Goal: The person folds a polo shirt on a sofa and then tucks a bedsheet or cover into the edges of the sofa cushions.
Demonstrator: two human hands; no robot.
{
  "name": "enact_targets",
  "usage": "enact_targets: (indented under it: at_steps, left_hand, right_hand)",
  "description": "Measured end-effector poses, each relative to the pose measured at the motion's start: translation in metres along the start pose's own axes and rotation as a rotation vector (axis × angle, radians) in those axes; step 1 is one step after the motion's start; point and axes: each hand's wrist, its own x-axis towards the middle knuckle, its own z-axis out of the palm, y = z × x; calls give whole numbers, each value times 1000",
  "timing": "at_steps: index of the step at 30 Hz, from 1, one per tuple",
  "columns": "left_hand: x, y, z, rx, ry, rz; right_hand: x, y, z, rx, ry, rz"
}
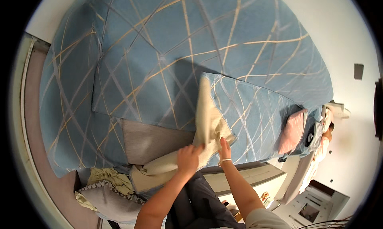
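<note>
A blue sofa cover (255, 113) with crossing tan and grey lines lies over the seat, its near corner turned back to show a cream underside (207, 109). My right hand (224, 150), with a white band at the wrist, grips the turned-back edge, thumb up. To its left, my left hand (189, 159) is closed on the cream fabric, part of which its fingers hide. Left of the fold, a bare grey sofa cushion (155, 139) shows. More of the patterned blue cover (151, 65) spreads over the backrest and far seat.
A pink pillow (293, 131) rests at the right end, near a person (323, 145) in light clothing. At lower left are a grey pillow (111, 199) and crumpled yellow-green cloth (109, 179). A low white cabinet (259, 181) stands beyond my right arm.
</note>
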Motion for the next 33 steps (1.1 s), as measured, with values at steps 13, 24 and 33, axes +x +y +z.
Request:
enact_targets:
  at_steps: [13,24,33]
  left_hand:
    - [-67,42,35,-67,-339,21]
    - [-89,-86,4,-61,760,-756]
    - [-157,-51,128,-1651,859,-1685]
  right_hand:
    - [-27,21,-82,894,-357,13]
    - [-23,-36,-47,-93,-793,-190]
    - [115,67,-125,-132,-457,241]
